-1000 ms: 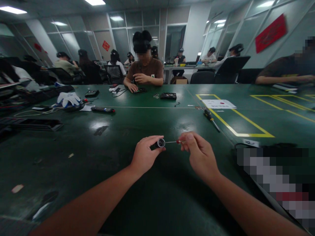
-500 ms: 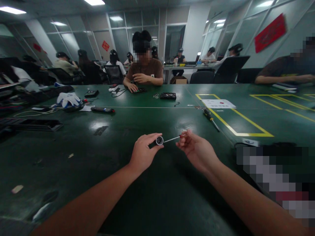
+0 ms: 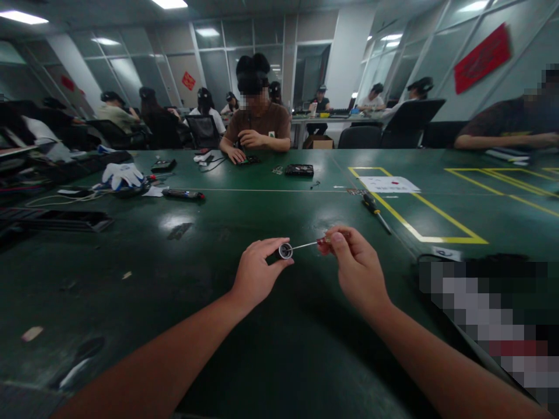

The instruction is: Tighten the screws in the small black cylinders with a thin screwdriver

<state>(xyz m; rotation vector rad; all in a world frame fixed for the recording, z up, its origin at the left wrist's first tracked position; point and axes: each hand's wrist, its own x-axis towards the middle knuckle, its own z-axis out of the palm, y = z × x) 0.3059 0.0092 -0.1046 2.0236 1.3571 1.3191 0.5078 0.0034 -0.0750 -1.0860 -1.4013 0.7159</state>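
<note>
"So, what's underway?"
"Apparently the tube, gripped in the left hand above the desk, is being probed with the screwdriver (pinched by the right hand)."
"Steady aim is needed next."

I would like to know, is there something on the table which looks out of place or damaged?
The white sheet lies over the yellow tape lines, not between them. At left, two pale patches dot the green table; they may be scraps or worn spots.
</note>
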